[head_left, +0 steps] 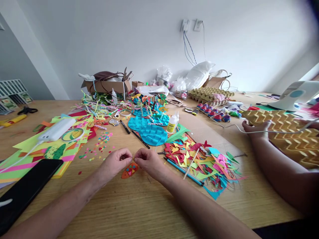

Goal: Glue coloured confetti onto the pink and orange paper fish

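An orange paper fish (129, 171) with small coloured pieces on its body is just below my fingertips, its head toward the lower left. My left hand (116, 162) is closed in a pinch above the fish's upper edge. My right hand (149, 163) is pinched too, its fingertips close to the left ones and overlapping the tail end. Whatever is between the fingers is too small or hidden to make out. Beyond my hands lie a black marker (125, 127) and blue paper discs (154, 134). Paper confetti (104, 138) is scattered at the left.
Paper scraps (196, 159), a blue pen (184, 171) and glue bottles (172, 122) are on the right. Coloured sheets (21, 159), a power strip (57, 129) and a black phone (30, 192) lie left. Another person's hand (258, 129) holds a gold egg tray (289, 142).
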{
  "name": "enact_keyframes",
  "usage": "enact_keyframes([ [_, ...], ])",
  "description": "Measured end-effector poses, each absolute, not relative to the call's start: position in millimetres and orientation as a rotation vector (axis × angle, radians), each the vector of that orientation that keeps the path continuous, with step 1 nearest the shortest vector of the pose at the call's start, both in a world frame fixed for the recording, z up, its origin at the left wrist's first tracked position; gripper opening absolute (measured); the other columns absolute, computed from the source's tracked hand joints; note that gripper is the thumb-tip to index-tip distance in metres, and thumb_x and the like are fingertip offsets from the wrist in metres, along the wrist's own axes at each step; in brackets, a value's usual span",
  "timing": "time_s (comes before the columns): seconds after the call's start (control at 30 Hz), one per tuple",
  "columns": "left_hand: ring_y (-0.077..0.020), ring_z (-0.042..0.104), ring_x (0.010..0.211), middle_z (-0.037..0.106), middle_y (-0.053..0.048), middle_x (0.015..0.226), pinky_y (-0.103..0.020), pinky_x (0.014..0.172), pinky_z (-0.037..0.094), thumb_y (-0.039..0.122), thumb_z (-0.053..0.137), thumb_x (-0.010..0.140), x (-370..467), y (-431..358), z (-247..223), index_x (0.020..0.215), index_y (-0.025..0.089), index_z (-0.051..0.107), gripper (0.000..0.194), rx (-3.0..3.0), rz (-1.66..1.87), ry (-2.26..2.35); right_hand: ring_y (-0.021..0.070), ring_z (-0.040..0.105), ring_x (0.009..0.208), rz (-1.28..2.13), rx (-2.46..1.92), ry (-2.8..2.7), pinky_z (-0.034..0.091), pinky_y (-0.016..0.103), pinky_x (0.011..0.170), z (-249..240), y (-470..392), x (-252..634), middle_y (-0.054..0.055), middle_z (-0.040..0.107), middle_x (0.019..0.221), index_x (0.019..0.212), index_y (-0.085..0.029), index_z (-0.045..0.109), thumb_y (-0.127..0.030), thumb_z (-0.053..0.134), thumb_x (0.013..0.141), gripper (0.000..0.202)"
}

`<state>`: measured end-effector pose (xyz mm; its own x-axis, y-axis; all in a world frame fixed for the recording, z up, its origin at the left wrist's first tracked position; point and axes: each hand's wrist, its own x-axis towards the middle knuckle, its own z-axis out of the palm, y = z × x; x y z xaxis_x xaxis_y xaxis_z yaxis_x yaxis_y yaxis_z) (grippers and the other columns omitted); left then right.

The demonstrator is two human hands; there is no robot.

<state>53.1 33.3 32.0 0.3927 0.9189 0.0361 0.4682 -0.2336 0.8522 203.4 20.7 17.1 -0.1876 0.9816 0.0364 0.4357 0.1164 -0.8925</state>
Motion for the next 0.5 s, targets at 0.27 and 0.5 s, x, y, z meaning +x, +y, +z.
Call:
enact_keyframes([
  [0.27,-0.0146,0.051,0.063,0.056,0.001,0.066,-0.024,0.057,0.040,0.030,0.043,0.070,42.1,39.0,28.2,0.071,0.018,0.056,0.018,1.999,0.656,1.226,0.0071,0.042,0.050,0.967,-1.381,-1.821,0.030,0.017,0.045,18.2,20.7,206.6,-0.005,0.048,0.053,0.068,-0.015,0.058,-0.014,0.052,0.069,0.007],
  [0.5,-0.0145,0.049,0.065,0.054,0.000,0.065,-0.024,0.061,0.037,0.019,0.043,0.071,46.1,36.8,29.0,0.063,0.018,0.056,0.016,2.385,0.627,1.221,0.0070,0.044,0.052,0.743,-1.337,-2.010,0.031,0.017,0.048,18.6,17.9,205.6,-0.003,0.053,0.057,0.067,-0.015,0.059,-0.008,0.050,0.068,0.012],
])
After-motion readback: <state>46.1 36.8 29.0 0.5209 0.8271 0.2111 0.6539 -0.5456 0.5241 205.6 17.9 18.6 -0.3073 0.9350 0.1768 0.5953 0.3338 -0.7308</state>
